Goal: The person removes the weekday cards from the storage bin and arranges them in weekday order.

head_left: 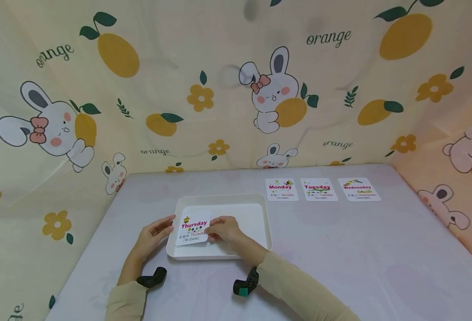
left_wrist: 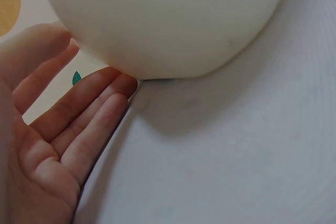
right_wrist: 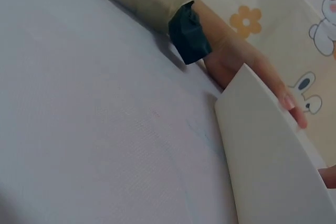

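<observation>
In the head view, my right hand [head_left: 225,230] pinches the right edge of a white card printed "Thursday" [head_left: 193,228], over the left part of a shallow white tray [head_left: 240,256]. Another white card edge peeks out beneath it. My left hand [head_left: 151,238] is at the tray's left side, fingers extended toward its rim. The left wrist view has the left hand [left_wrist: 68,124] with its fingertips right at the underside of the tray [left_wrist: 168,30]. In the right wrist view, the left hand [right_wrist: 241,61] shows beyond the tray wall [right_wrist: 268,150], and fingertips of the right hand [right_wrist: 328,177] show at the edge.
Behind the tray to the right, cards reading "Monday" [head_left: 281,190], "Tuesday" [head_left: 319,190] and "Wednesday" [head_left: 359,190] lie in a row on the pale tabletop [head_left: 340,249]. A printed cloth with rabbits and oranges [head_left: 219,35] walls the table at the back and sides.
</observation>
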Demonstrator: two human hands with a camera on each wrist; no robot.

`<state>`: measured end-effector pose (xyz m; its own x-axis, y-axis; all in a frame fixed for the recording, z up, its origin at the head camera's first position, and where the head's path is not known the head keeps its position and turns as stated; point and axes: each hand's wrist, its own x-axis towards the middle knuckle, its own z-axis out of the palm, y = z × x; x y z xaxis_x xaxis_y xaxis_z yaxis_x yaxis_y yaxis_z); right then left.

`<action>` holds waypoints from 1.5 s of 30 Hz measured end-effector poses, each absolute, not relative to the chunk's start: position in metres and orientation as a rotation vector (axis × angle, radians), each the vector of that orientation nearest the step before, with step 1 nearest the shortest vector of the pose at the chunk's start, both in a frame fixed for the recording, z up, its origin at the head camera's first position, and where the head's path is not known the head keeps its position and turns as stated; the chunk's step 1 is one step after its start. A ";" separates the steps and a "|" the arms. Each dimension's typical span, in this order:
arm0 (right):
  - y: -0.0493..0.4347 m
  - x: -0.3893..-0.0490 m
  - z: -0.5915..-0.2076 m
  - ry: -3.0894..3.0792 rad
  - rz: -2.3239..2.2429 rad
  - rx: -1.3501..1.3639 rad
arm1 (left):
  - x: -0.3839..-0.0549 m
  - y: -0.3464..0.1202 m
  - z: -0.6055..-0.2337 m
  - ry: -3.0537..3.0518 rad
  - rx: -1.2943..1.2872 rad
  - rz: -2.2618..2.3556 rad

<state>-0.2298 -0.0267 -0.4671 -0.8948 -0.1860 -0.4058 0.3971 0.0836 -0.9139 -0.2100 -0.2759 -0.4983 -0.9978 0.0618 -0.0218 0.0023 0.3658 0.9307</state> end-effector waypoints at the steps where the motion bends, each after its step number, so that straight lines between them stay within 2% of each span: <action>1: -0.027 -0.230 -0.468 1.944 -1.862 0.198 | -0.210 -0.276 -0.498 2.547 0.060 1.745; 17: -0.025 -0.229 -0.465 1.895 -1.854 0.154 | -0.211 -0.276 -0.498 2.540 0.059 1.746; 45: 0.010 -0.216 -0.442 1.928 -1.916 0.035 | -0.211 -0.276 -0.497 2.568 0.032 1.695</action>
